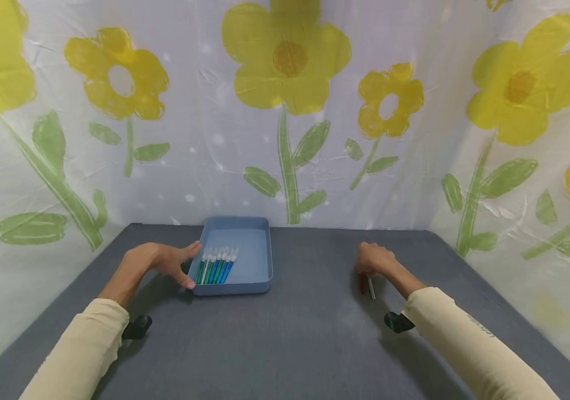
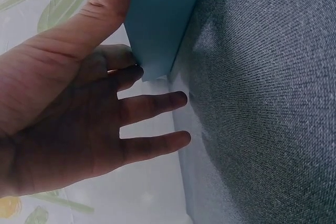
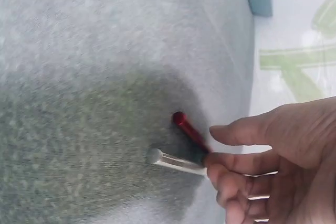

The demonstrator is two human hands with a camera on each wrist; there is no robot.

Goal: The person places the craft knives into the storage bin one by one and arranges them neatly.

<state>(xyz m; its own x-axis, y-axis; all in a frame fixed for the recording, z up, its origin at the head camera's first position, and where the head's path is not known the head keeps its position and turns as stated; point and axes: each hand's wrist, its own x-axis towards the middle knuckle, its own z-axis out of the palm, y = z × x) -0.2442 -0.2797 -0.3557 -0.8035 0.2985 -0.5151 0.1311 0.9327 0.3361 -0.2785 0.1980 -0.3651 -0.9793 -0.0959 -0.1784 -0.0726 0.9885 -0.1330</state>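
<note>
A shallow blue tray [image 1: 246, 289] stands left of centre on the table. Slim pens [image 1: 215, 272], several in green and blue with pale, clear-looking caps, lie side by side in its left part. My left hand [image 1: 170, 262] is at the tray's left side, thumb and index finger against it, the other fingers spread and straight. Well to the right, my right hand [image 1: 376, 260] has its fingers curled over two slim pens, a red one [image 3: 190, 131] and a silvery one [image 3: 178, 163]. Their far ends stick out toward me; their other ends are hidden by the fingers.
A dark grey cloth covers the table [image 1: 285, 344]. Behind and at both sides hangs a white curtain [image 1: 190, 139] printed with yellow flowers. Dark wrist-worn devices [image 1: 137, 326] sit below both wrists.
</note>
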